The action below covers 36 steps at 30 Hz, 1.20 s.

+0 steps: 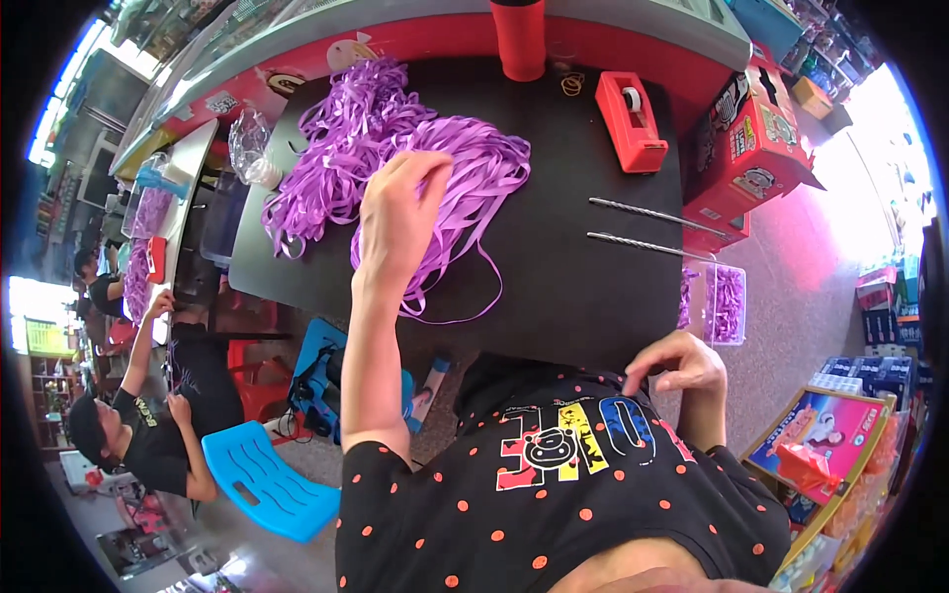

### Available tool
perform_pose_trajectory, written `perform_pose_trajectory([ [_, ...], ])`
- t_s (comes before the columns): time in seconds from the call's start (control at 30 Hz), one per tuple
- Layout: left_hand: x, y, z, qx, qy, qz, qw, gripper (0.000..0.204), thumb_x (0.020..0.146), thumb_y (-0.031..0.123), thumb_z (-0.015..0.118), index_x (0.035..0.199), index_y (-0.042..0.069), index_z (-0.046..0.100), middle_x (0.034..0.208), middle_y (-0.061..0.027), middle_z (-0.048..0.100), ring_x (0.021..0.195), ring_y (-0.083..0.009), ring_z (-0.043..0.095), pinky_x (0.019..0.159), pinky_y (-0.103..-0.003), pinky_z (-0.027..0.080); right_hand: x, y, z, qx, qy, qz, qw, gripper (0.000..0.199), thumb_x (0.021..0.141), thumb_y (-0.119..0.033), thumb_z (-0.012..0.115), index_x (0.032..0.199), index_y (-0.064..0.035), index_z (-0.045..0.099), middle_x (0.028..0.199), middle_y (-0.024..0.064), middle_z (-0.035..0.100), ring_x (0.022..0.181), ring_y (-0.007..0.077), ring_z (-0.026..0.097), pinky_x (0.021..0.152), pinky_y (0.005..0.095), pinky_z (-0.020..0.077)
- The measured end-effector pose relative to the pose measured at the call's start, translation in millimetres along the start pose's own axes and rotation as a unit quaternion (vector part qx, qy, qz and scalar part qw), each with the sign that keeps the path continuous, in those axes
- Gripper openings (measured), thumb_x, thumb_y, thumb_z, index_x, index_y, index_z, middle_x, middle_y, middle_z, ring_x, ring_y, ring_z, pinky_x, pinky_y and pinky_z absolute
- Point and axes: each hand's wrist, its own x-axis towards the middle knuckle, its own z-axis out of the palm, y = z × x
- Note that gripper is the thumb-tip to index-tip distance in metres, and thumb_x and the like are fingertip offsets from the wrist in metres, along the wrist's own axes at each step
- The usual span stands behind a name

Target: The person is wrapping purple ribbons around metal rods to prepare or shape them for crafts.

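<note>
A large loose heap of purple ribbon [455,148] covers the back left of the black table [554,287]. My left hand [400,203] hangs above this heap, its fingers bent and pressed together. Whatever they pinch, if anything, cannot be made out. One ribbon strand loops out of the heap toward the near side. Close to my shirt and beyond the table's front edge is my right hand [682,364], loosely curled with thumb and fingers apart. Nothing shows in it. Two thin twisted metal rods [638,210] lie parallel at the table's right, their ends reaching past its edge.
A red tape dispenser [633,124], rubber bands [571,83] and a red cup [520,44] stand along the back. Right of the table are a red carton [751,148] and a clear bin [727,301] of purple pieces. A blue stool [267,479] and a seated person [148,435] are left.
</note>
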Motion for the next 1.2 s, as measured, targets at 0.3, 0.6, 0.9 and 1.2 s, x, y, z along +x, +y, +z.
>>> perform_pose_trajectory([
  [0.3, 48, -38, 70, 0.119, -0.107, 0.141, 0.977, 0.010, 0.078, 0.016, 0.066, 0.082, 0.009, 0.072, 0.086, -0.0058, 0.062, 0.089, -0.0248, 0.059, 0.080, -0.038, 0.044, 14, 17, 19, 0.062, 0.028, -0.040, 0.997, 0.041, 0.084, -0.019, 0.068, 0.117, 0.0048, 0.059, 0.099, 0.0166, 0.068, 0.096, 0.0229, 0.065, 0.088, 0.0335, 0.0480],
  [0.6, 45, -54, 87, 0.170, -0.145, 0.151, 0.963, 0.015, 0.075, 0.015, 0.068, 0.089, 0.009, 0.072, 0.089, -0.0065, 0.058, 0.093, -0.0260, 0.055, 0.084, -0.039, 0.043, 13, 17, 23, 0.160, 0.115, -0.002, 0.980, 0.039, 0.084, -0.016, 0.067, 0.117, 0.0042, 0.060, 0.102, 0.0152, 0.067, 0.096, 0.0212, 0.063, 0.089, 0.0322, 0.0469],
  [0.9, 45, -56, 97, 0.102, -0.112, 0.167, 0.974, 0.011, 0.077, 0.015, 0.066, 0.085, 0.007, 0.070, 0.091, -0.0073, 0.058, 0.093, -0.0262, 0.055, 0.083, -0.039, 0.042, 17, 22, 19, 0.135, 0.111, -0.005, 0.985, 0.034, 0.088, -0.014, 0.062, 0.117, 0.0032, 0.060, 0.101, 0.0149, 0.067, 0.096, 0.0204, 0.064, 0.088, 0.0320, 0.0476],
  [1.2, 54, -48, 101, 0.143, -0.127, 0.163, 0.968, 0.012, 0.076, 0.019, 0.064, 0.077, 0.009, 0.071, 0.086, -0.0040, 0.059, 0.088, -0.0225, 0.055, 0.082, -0.037, 0.041, 19, 21, 19, 0.162, 0.129, -0.001, 0.978, 0.031, 0.089, -0.012, 0.059, 0.115, 0.0044, 0.060, 0.099, 0.0160, 0.067, 0.095, 0.0209, 0.064, 0.088, 0.0317, 0.0478],
])
